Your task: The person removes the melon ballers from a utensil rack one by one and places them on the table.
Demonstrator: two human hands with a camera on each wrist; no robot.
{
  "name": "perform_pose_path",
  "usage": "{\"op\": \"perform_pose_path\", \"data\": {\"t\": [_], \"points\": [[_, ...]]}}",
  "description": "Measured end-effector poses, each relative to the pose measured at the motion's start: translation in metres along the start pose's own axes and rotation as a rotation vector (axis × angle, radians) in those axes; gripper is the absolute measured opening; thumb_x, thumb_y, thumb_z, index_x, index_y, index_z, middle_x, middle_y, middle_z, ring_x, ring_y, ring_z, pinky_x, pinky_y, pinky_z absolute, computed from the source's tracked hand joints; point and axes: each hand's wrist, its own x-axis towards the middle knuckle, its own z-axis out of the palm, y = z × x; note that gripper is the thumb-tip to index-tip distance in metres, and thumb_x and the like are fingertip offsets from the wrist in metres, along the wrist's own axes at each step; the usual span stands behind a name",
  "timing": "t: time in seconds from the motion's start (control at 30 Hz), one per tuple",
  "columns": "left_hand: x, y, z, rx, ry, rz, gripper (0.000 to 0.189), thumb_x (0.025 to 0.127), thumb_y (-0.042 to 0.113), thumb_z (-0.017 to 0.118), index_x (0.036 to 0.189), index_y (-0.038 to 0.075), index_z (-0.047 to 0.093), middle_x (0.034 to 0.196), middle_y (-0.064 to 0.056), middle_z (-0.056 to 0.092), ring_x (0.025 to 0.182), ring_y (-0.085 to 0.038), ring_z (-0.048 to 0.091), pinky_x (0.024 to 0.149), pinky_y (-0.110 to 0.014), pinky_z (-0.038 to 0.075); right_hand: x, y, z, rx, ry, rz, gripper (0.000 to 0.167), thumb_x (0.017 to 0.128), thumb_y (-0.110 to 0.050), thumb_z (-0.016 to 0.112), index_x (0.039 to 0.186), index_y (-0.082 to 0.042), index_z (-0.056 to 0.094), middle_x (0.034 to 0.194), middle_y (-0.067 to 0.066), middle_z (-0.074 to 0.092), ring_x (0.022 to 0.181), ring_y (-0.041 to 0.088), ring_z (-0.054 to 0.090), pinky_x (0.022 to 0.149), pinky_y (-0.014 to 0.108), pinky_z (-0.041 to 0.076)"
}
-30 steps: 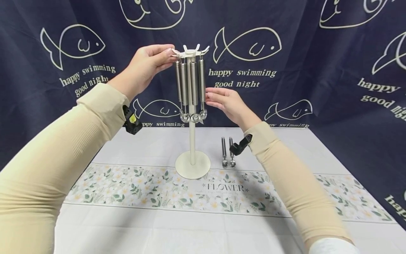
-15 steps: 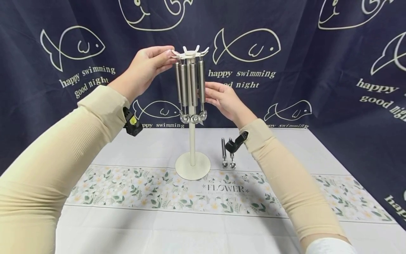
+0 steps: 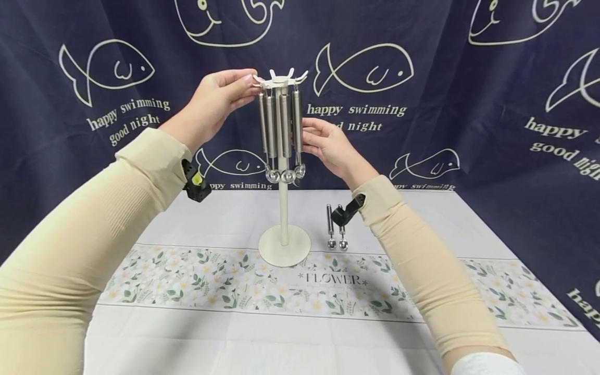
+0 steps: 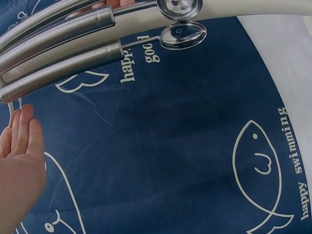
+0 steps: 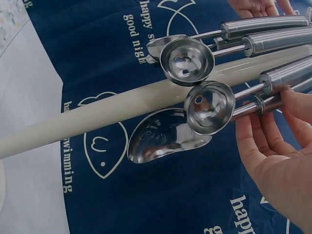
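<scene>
A cream utensil rack stands upright, with several steel melon ballers hanging bowl-down from its hooks. My left hand pinches a hook arm at the rack's upper left; in the left wrist view that hand shows at the hook's tip. On the other side, my right hand reaches behind the rightmost hanging handle. The right wrist view has its thumb and fingers around the handle of a larger scoop, whose broad bowl has a cut-away edge. Nearer melon ballers partly cover this handle.
Two more melon ballers, one left and one right, lie on the white tablecloth to the right of the rack's base. A floral strip crosses the cloth. Behind hangs a dark blue fish-print curtain.
My right hand has moved slightly up and left, its fingertips now further behind the rightmost handle. My left hand keeps its grip on the rack.
</scene>
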Motion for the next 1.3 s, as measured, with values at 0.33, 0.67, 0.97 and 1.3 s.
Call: {"op": "perform_pose_path", "data": {"t": [0.33, 0.67, 0.97, 1.3], "points": [[0.0, 0.0, 0.001, -0.009, 0.005, 0.018, 0.042, 0.098, 0.01, 0.056, 0.137, -0.003, 0.048, 0.109, -0.003, 0.066, 0.113, -0.017, 0.061, 0.109, -0.026, 0.043, -0.001, -0.008, -0.001, 0.009, 0.002, -0.046, 0.033, 0.097, 0.004, 0.051, 0.131, 0.007, 0.051, 0.097, 0.0, 0.067, 0.088, 0.012, 0.065, 0.084, 0.027, 0.055], [0.001, -0.004, 0.001, -0.036, -0.014, 0.05, 0.04, 0.1, 0.008, 0.052, 0.138, -0.004, 0.045, 0.105, 0.0, 0.064, 0.111, -0.016, 0.06, 0.111, -0.028, 0.041, -0.004, -0.013, -0.002, 0.024, 0.027, -0.065, 0.031, 0.096, 0.005, 0.053, 0.127, 0.007, 0.054, 0.094, 0.002, 0.068, 0.085, 0.015, 0.065, 0.082, 0.026, 0.056], [0.002, -0.007, 0.001, -0.083, -0.017, 0.061, 0.04, 0.1, 0.006, 0.05, 0.138, -0.006, 0.042, 0.108, -0.003, 0.063, 0.11, -0.016, 0.06, 0.112, -0.028, 0.041, -0.004, -0.019, -0.005, 0.067, 0.073, -0.057, 0.033, 0.095, 0.007, 0.053, 0.127, 0.01, 0.052, 0.094, 0.003, 0.066, 0.082, 0.015, 0.064, 0.079, 0.024, 0.057], [0.002, -0.008, 0.004, -0.048, -0.028, 0.057, 0.042, 0.1, 0.007, 0.05, 0.14, -0.005, 0.043, 0.11, -0.003, 0.062, 0.112, -0.016, 0.059, 0.112, -0.026, 0.04, -0.009, -0.017, -0.014, 0.046, 0.123, -0.039, 0.037, 0.094, 0.006, 0.055, 0.131, 0.011, 0.05, 0.096, 0.004, 0.066, 0.088, 0.014, 0.065, 0.094, 0.03, 0.054]]}}
